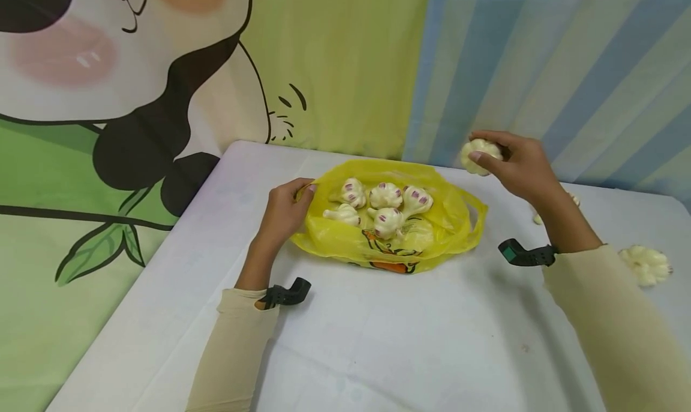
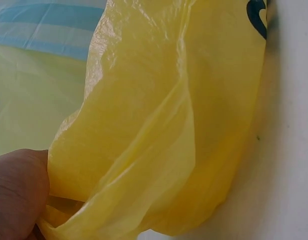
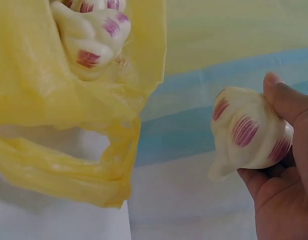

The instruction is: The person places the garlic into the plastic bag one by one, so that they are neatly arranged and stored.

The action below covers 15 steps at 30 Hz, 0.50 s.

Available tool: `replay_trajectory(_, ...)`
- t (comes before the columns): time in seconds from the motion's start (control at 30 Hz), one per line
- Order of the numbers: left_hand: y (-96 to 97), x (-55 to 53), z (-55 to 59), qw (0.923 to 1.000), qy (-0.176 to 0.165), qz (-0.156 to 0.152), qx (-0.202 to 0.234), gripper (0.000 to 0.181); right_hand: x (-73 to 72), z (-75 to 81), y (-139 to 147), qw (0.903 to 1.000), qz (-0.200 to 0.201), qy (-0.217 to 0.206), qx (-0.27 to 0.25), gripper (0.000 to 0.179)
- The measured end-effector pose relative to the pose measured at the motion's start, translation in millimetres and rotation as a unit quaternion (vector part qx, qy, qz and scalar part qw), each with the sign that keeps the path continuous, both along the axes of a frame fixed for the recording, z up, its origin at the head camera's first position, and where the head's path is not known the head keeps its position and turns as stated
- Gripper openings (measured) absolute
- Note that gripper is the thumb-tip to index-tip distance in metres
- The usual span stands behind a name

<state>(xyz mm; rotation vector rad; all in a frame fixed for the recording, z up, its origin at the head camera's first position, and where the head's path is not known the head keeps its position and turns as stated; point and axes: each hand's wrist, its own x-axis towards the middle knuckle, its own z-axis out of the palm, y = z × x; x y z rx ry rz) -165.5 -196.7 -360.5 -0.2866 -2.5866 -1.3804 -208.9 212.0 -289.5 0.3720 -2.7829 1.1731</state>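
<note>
On white counter (image 1: 378, 334), yellow bag (image 1: 332, 243) gapes, five garlic bulbs (image 1: 385, 195) inside. Left hand (image 1: 285, 209): fingers curled, pinching bag's left rim. Right hand (image 1: 522, 167): fingers curled round another bulb (image 1: 479, 156), aloft, right of bag. Two loose bulbs (image 1: 645, 265) farther right, one partly hidden.
</note>
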Motion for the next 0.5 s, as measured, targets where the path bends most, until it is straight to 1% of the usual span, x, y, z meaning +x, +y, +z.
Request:
replay_trajectory(0.23, -0.4, 0.1, -0.8, 1.0, 0.004, -0.004, 0.003, 0.031, -5.7, 4.9, -11, 0.9989, 0.042, -0.01, -0.015, 0.045)
replay_trajectory(0.37, 0.4, 0.0, -0.6, 1.0, 0.004, -0.005, 0.005, 0.031, -8.9, 7.4, -19, 0.9967, 0.067, -0.019, -0.042, 0.044)
replay_trajectory(0.5, 1.0, -1.0, -1.9, 1.0, 0.003, -0.003, 0.002, 0.031, -11.6, 8.6, -27, 0.9922, 0.093, -0.028, -0.077, 0.042)
